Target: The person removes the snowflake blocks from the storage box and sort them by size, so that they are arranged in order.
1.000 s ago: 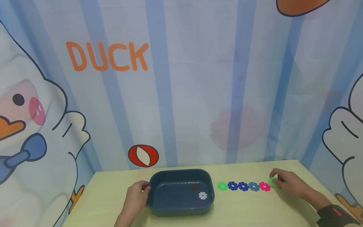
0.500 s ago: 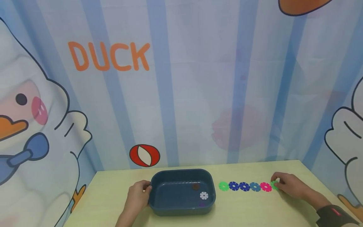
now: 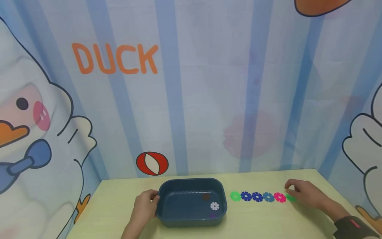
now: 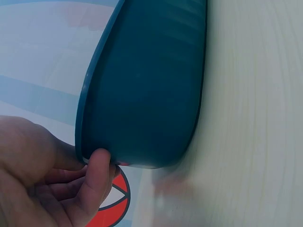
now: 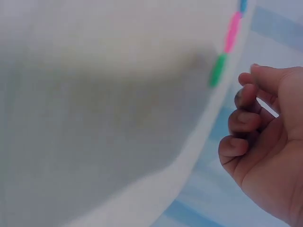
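Observation:
My left hand [image 3: 145, 207] grips the left end of a dark blue rectangular plastic tub [image 3: 191, 224], with fingers and thumb at its rim. In the tub lie a brown notched disc [image 3: 206, 197], a white one [image 3: 214, 206] and a partly hidden purple one [image 3: 212, 215]. Right of it, several notched plastic discs form a row: green [image 3: 235, 196], two dark blue ones, light blue [image 3: 268, 197], pink [image 3: 280, 197] and a second green disc [image 3: 290, 197] at the right end. My right hand [image 3: 307, 193] hovers over that last disc, partly covering it. In the right wrist view its loosely bent fingers hold nothing, apart from the disc.
The pale wooden table [image 3: 256, 222] ends at the back against a blue-striped duck-print curtain [image 3: 203, 99]. More curtain hangs at both sides.
The right hand has set the second green disc down beside the pink one, let it go and lifted slightly. The left hand stays on the tub.

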A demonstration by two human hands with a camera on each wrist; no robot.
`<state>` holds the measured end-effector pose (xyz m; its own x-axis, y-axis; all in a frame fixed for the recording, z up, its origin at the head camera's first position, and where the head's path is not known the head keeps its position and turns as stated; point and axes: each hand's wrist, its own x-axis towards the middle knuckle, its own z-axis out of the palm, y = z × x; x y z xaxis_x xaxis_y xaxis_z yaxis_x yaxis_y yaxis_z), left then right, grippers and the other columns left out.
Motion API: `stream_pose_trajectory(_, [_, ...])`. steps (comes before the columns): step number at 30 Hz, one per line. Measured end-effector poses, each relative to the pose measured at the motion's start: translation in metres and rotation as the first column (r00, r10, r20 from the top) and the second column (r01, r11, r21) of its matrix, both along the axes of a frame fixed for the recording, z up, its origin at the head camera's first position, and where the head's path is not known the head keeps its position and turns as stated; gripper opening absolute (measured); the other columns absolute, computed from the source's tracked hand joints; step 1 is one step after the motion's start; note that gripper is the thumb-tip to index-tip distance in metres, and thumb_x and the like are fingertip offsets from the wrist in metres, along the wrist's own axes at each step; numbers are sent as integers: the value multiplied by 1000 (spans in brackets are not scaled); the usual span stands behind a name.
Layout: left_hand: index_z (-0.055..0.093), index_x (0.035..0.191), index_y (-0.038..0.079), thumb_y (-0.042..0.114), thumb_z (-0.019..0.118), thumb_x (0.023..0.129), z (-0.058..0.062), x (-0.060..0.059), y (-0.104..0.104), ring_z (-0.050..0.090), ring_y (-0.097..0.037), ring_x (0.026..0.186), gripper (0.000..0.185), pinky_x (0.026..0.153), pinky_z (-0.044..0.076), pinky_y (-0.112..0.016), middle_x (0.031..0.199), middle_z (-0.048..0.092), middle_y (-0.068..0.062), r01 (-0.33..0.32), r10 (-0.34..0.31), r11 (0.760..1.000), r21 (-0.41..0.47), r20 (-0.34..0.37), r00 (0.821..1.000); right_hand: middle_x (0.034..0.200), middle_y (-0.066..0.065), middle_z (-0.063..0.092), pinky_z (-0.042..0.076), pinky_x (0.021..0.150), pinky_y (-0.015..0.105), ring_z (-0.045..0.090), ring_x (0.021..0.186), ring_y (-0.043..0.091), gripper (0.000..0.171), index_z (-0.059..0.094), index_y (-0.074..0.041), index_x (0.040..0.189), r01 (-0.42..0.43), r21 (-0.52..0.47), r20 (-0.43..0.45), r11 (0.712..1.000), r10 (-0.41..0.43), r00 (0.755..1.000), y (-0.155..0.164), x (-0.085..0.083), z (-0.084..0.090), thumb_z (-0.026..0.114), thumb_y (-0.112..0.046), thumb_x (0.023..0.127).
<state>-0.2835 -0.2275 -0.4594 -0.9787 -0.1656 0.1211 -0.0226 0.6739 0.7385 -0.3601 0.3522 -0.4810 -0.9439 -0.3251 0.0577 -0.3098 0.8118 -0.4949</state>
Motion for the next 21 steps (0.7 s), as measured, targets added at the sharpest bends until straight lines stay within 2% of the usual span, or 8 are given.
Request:
stream_pose_trajectory(6, [71, 120, -9, 0, 63, 102, 2, 2, 1, 73, -21, 78, 21, 49, 62, -28, 105, 75, -20, 5, -5, 1000, 19, 14, 1000, 69, -6, 52, 38, 54, 25, 41, 59, 5, 23, 70, -7, 121, -119, -71, -63, 990, 115, 991, -32, 7, 26, 62, -24, 109])
stream_pose_trajectory(14, [71, 119, -9, 0, 63, 102, 2, 2, 2, 73, -21, 79, 21, 50, 61, -28, 104, 75, -21, 2, -2, 1000, 11, 11, 1000, 69, -10, 51, 43, 53, 25, 42, 55, 3, 17, 70, -14, 115, -290, -109, -51, 951, 287, 957, -78, 12, 45, 62, -28, 108])
stream_pose_trajectory(17, [71, 119, -9, 0, 63, 101, 2, 1, 3, 73, -21, 79, 21, 50, 61, -28, 104, 75, -20, -1, 1, 1000, 8, 13, 1000, 68, -11, 51, 44, 53, 25, 42, 55, 2, 15, 70, -16, 114, -336, -104, -83, 936, 328, 941, -91, 12, 48, 62, -27, 109])
stream_pose_trajectory(21, [72, 118, -9, 0, 64, 101, 2, 1, 3, 73, -22, 81, 21, 51, 62, -28, 103, 75, -20, -3, 2, 1000, 4, 7, 1000, 68, -12, 51, 43, 55, 24, 42, 56, 2, 16, 71, -17, 115, -336, -92, -94, 938, 327, 940, -108, 11, 52, 63, -30, 108])
